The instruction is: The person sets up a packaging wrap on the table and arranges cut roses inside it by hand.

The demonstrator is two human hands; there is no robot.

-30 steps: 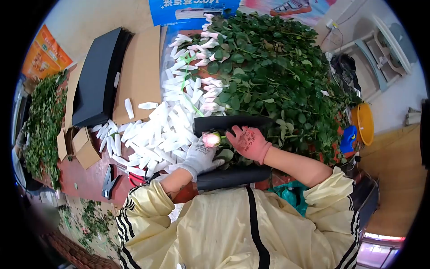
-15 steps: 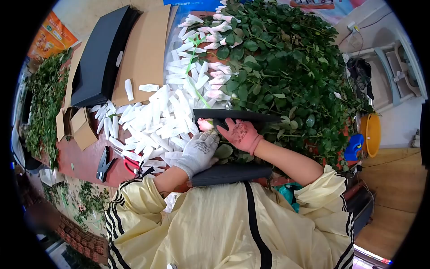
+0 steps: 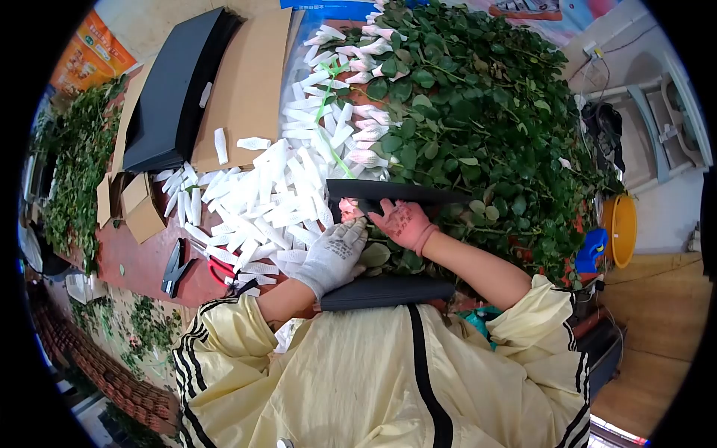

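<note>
A pink rose (image 3: pixel 349 210) lies against the near side of an upright black sheet (image 3: pixel 396 192). My left hand (image 3: pixel 334 256), in a white glove, has its fingertips at the lower edge of the bloom; whether they grip it is hidden. Just right of the flower, my right hand (image 3: pixel 405 224) in a pink glove is at the sheet's near side, thumb and fingers bent around something I cannot make out. Green leaves show between and below the hands. Closest to my body is a dark padded edge (image 3: pixel 387 293).
White foam sleeves (image 3: pixel 280 201) are heaped to the left, beside black sheets (image 3: pixel 179 89) on cardboard (image 3: pixel 243 89). Leafy rose stems (image 3: pixel 485 119) cover the right side. A black stapler (image 3: pixel 176 269) and red-handled scissors (image 3: pixel 221 270) lie at the front left.
Since the earliest frame, the rose has moved up and left to the black sheet, and both hands have shifted slightly. Over the last half second the hands have barely moved; the view has shifted a little.
</note>
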